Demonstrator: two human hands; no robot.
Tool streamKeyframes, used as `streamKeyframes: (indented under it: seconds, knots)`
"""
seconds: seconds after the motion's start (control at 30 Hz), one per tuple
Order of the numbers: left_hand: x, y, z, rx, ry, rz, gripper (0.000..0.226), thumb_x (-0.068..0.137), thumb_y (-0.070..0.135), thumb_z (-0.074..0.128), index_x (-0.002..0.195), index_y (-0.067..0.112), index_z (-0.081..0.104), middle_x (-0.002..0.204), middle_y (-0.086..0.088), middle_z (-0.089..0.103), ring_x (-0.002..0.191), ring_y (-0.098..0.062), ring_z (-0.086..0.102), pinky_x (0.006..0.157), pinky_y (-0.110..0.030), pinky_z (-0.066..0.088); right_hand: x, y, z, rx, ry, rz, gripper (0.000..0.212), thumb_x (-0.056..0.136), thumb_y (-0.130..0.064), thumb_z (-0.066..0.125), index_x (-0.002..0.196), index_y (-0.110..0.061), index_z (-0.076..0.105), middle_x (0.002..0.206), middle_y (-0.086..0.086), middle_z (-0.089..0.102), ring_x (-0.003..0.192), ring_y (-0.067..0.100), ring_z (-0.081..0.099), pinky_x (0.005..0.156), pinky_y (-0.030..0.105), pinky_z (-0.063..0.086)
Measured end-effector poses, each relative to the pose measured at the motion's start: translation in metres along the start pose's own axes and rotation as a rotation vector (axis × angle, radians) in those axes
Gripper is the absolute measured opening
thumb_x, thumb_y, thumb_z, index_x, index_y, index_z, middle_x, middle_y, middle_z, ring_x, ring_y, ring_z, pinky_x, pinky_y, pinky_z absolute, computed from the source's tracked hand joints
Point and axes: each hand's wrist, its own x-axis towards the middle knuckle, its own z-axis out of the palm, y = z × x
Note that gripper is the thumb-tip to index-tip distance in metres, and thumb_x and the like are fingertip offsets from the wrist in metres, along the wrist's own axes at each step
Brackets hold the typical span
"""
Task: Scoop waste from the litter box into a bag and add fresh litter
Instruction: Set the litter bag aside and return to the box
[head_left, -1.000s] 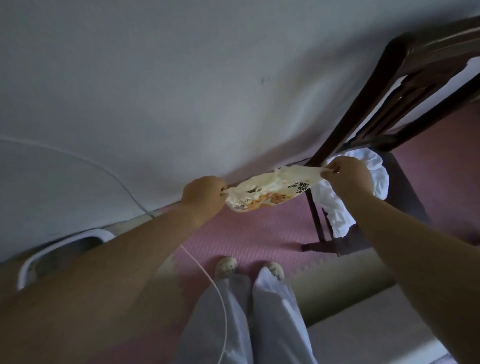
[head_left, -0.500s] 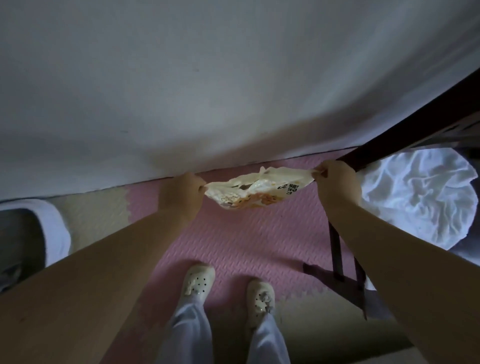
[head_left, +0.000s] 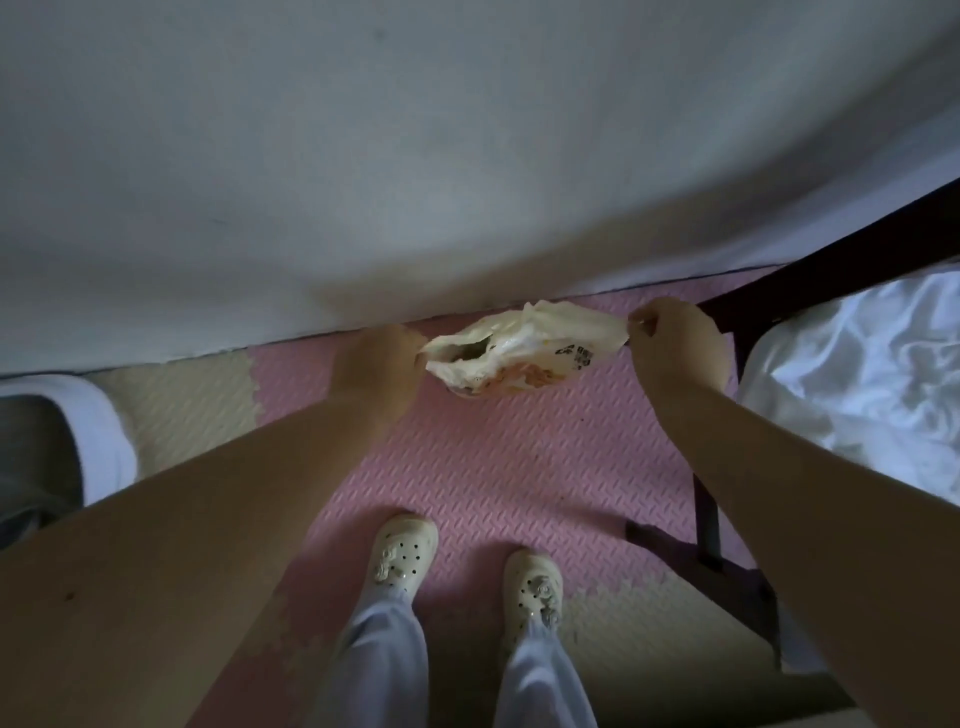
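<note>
Head view, looking straight down at a person who stands on foam floor mats. Nearest the camera, two legs in pale trousers (head_left: 540, 680) end in cream clogs (head_left: 404, 553) with round holes, toes pointing toward the wall. The clogs stand on the pink mat (head_left: 519, 467). Two bare forearms reach forward from the lower corners of the view.

At the end of the forearms, both hands hold a bag (head_left: 519, 348) between them, in the air above the far edge of the pink mat. The bag is crumpled pale plastic with orange print and some dark lettering, and it is stretched sideways, its mouth gaping a little near the left end. The left hand (head_left: 371, 358) grips the bag's left end; its fingers are curled under and mostly hidden behind the back of the hand. The right hand (head_left: 675, 343) pinches the bag's right end between thumb and bent fingers.

Left of the left hand and well apart from it, the litter box (head_left: 104, 436) sits at the left edge of the view, on a cream mat (head_left: 182, 405) by the wall. Only its white rim and a grey inside show.

Behind the right forearm stands a dark frame (head_left: 707, 525), with a rumpled white cloth (head_left: 857, 374) just right of the right hand.

Farthest off, a plain pale wall (head_left: 467, 156) fills the upper half.
</note>
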Motion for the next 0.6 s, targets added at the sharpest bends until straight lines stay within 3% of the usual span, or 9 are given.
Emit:
streamKeyframes:
  seconds: [0.13,0.3,0.43,0.53,0.6]
  knots:
    - [-0.022,0.035,-0.073,-0.049,0.056,0.214,0.035,0.096,0.037,0.044,0.123,0.023,0.06,0.113,-0.002,0.065,0.105,-0.027,0.058,0.081,-0.036,0.046,-0.016,-0.039,-0.072,-0.086,-0.023,-0.168,0.023,0.095,-0.02,0.044,0.095,-0.013,0.066,0.095,0.01,0.066,0.082,0.031,0.058,0.062,0.031,0.036]
    - [-0.087,0.099,-0.234,-0.028,0.256,0.423,0.047,0.098,0.041,0.036,0.135,0.016,0.05,0.124,-0.004,0.061,0.112,-0.024,0.056,0.085,-0.04,0.049,-0.076,-0.104,-0.233,-0.448,-0.084,-0.633,0.03,0.1,-0.034,0.038,0.118,-0.016,0.053,0.113,0.004,0.055,0.104,0.023,0.056,0.076,0.036,0.048]
    - [-0.158,0.124,-0.378,0.092,0.475,0.477,0.054,0.095,0.047,0.031,0.131,0.014,0.054,0.126,-0.002,0.06,0.114,-0.021,0.056,0.089,-0.038,0.05,-0.144,-0.148,-0.385,-0.556,0.076,-0.817,0.04,0.1,-0.041,0.037,0.129,-0.015,0.048,0.125,0.002,0.054,0.113,0.02,0.052,0.085,0.034,0.047]
    - [-0.222,0.131,-0.48,0.162,0.586,0.471,0.055,0.094,0.049,0.031,0.129,0.016,0.056,0.126,-0.003,0.06,0.113,-0.023,0.057,0.088,-0.038,0.05,-0.208,-0.179,-0.497,-0.465,0.212,-0.876,0.045,0.099,-0.045,0.038,0.132,-0.017,0.046,0.13,0.001,0.052,0.119,0.021,0.049,0.093,0.036,0.045]
    - [-0.267,0.131,-0.542,0.203,0.675,0.442,0.059,0.093,0.052,0.027,0.136,0.017,0.048,0.13,-0.003,0.057,0.114,-0.022,0.056,0.09,-0.037,0.048,-0.251,-0.2,-0.561,-0.393,0.286,-0.925,0.049,0.098,-0.047,0.039,0.138,-0.019,0.041,0.136,-0.001,0.049,0.124,0.019,0.046,0.097,0.036,0.043]
